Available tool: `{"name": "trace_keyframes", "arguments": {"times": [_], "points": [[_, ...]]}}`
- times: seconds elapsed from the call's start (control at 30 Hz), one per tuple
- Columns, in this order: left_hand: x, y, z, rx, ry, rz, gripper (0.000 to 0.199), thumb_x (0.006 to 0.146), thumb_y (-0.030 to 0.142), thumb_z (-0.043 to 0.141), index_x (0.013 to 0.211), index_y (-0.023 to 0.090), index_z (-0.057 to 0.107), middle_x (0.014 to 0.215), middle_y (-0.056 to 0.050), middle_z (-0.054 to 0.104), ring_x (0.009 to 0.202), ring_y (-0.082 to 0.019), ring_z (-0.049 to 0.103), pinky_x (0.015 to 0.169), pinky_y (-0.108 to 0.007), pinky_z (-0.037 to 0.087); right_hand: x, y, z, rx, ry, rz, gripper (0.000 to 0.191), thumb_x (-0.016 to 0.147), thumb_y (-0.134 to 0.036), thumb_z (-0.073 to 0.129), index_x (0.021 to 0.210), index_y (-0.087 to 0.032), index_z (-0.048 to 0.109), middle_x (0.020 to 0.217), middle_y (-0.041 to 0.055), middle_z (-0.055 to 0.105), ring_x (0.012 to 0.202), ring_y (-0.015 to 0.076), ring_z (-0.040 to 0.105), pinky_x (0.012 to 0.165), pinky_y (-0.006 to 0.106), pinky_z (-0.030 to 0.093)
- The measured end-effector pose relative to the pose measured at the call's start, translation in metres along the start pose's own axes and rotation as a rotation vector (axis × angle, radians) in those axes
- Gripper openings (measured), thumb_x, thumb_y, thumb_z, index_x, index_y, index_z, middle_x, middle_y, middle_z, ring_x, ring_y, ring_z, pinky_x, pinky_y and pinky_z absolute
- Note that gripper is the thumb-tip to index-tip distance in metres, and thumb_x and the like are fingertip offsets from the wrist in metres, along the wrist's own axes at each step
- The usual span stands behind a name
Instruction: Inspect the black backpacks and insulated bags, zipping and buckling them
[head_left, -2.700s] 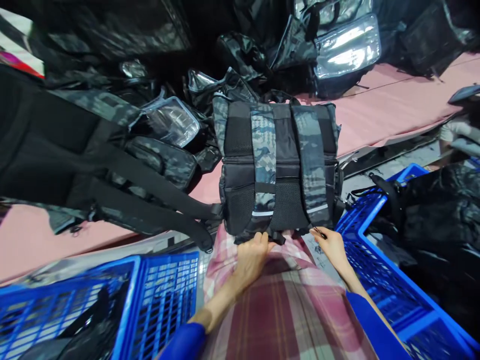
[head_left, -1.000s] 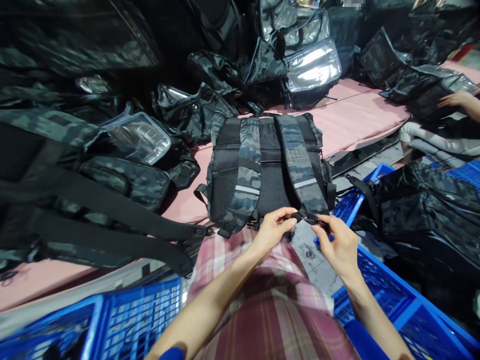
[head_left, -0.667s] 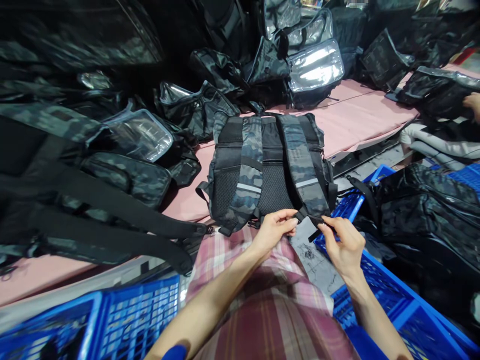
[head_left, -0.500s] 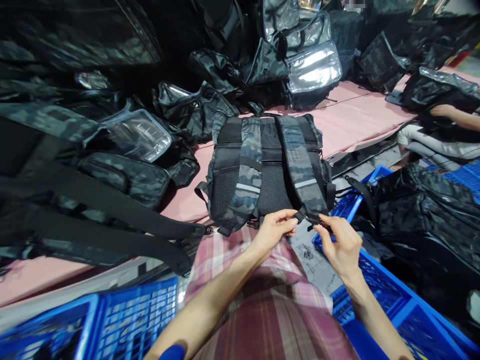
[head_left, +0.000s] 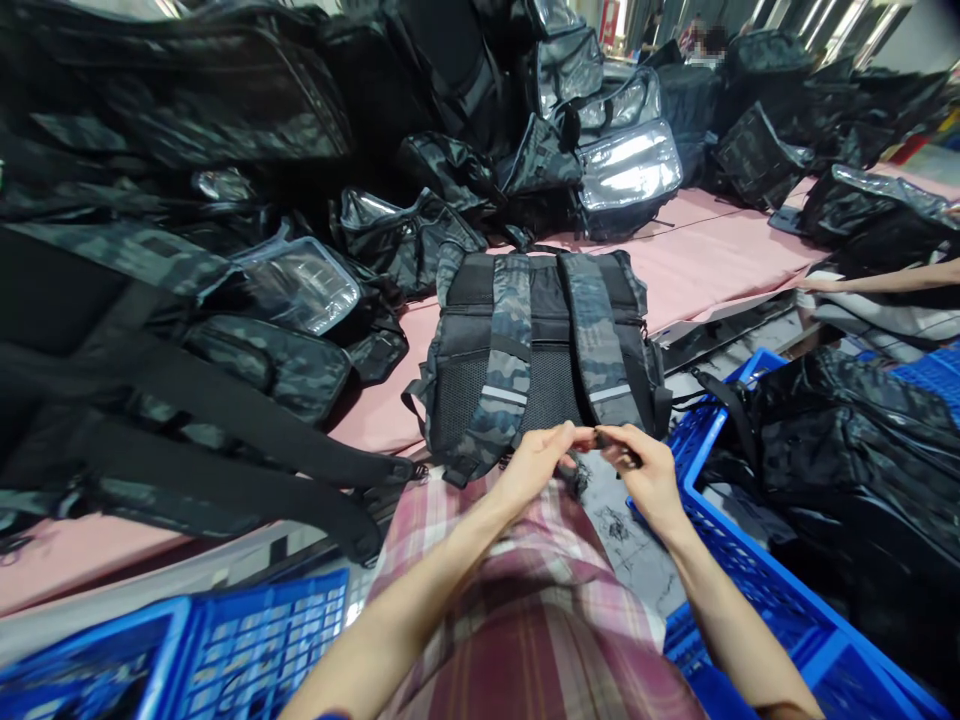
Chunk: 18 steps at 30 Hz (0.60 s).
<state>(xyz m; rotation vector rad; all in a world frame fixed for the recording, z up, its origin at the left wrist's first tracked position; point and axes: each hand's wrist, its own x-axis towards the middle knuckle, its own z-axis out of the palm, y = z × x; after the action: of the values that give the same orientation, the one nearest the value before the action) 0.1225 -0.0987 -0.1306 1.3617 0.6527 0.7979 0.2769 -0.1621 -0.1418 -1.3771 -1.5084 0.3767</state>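
Note:
A dark camouflage backpack (head_left: 551,385) lies in front of me with its mesh back and two shoulder straps facing up. Both my hands are at its near edge, by the lower end of the right-hand shoulder strap (head_left: 600,335). My left hand (head_left: 541,455) is closed in a pinch, its fingertips meeting those of the other hand. My right hand (head_left: 646,468) is closed on a black strap end, of which only a small dark bit shows between the fingers. The fingers hide most of that strap.
More camouflage bags, some with silver linings, are piled along the pink table (head_left: 724,235). Long black straps (head_left: 300,490) hang over its edge at left. Blue crates (head_left: 274,630) stand on both sides, the right one holding a bag (head_left: 847,450). Another person's arm (head_left: 892,277) reaches in at right.
My right hand has moved left, and its fingers now meet those of my left hand. The black strap end between them is more covered. The view has tilted up slightly.

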Motion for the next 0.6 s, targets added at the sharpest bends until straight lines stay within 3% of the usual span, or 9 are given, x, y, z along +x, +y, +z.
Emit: {"name": "trace_keyframes", "arguments": {"times": [0.07,0.13,0.2,0.3,0.4,0.5,0.6], "points": [[0.006,0.001,0.000,0.119,0.024,0.068,0.034,0.078,0.035,0.057,0.104,0.014,0.066,0.104,-0.008,0.063,0.072,-0.014,0.056,0.064,-0.023,0.043,0.006,0.001,-0.004,0.260,-0.054,0.227,0.032,0.082,-0.042,0.051,0.068,-0.015,0.061,0.057,0.0012,0.053,0.047,0.0100,0.040,0.044,0.023,0.030],[0.012,0.001,0.003,0.169,-0.030,0.085,0.035,0.073,0.025,0.060,0.106,0.015,0.064,0.097,-0.005,0.064,0.066,-0.012,0.054,0.064,-0.022,0.043,0.012,-0.001,-0.009,0.434,-0.052,0.368,0.040,0.078,-0.051,0.056,0.060,-0.016,0.053,0.051,-0.0006,0.048,0.042,0.0075,0.031,0.041,0.022,0.022],[0.016,0.002,0.008,0.147,-0.103,0.073,0.029,0.072,0.026,0.059,0.098,0.014,0.066,0.081,-0.003,0.064,0.063,-0.011,0.052,0.063,-0.022,0.042,0.019,-0.003,-0.013,0.505,-0.028,0.425,0.041,0.073,-0.053,0.061,0.059,-0.016,0.049,0.051,-0.0014,0.047,0.042,0.0061,0.027,0.040,0.021,0.017],[0.018,0.003,0.015,0.107,-0.094,0.064,0.023,0.070,0.033,0.062,0.080,0.012,0.066,0.065,0.000,0.058,0.059,-0.010,0.048,0.057,-0.020,0.038,0.027,-0.003,-0.015,0.495,-0.067,0.455,0.043,0.073,-0.054,0.061,0.058,-0.016,0.046,0.049,-0.0025,0.045,0.041,0.0054,0.025,0.039,0.021,0.015],[0.019,0.003,0.016,-0.004,-0.024,-0.052,0.029,0.068,0.040,0.065,0.072,0.012,0.063,0.054,0.002,0.052,0.047,-0.007,0.040,0.045,-0.018,0.029,0.028,0.002,-0.018,0.289,0.030,0.383,0.036,0.074,-0.052,0.060,0.069,-0.016,0.056,0.053,-0.0019,0.049,0.045,0.0087,0.038,0.043,0.022,0.029],[0.020,0.002,0.015,-0.100,0.081,-0.108,0.034,0.066,0.043,0.067,0.074,0.010,0.063,0.052,0.002,0.052,0.044,-0.006,0.038,0.041,-0.017,0.025,0.018,0.005,-0.023,-0.081,0.209,0.225,0.043,0.073,-0.045,0.064,0.106,-0.018,0.057,0.084,0.0036,0.062,0.073,0.0171,0.057,0.064,0.028,0.045],[0.020,0.000,0.014,-0.089,0.111,-0.089,0.032,0.067,0.040,0.066,0.075,0.010,0.063,0.053,0.001,0.054,0.043,-0.006,0.039,0.041,-0.017,0.027,0.005,0.001,-0.026,-0.359,0.204,0.044,0.031,0.082,-0.039,0.056,0.105,-0.019,0.057,0.092,0.0055,0.063,0.080,0.0182,0.058,0.070,0.030,0.045]]}}
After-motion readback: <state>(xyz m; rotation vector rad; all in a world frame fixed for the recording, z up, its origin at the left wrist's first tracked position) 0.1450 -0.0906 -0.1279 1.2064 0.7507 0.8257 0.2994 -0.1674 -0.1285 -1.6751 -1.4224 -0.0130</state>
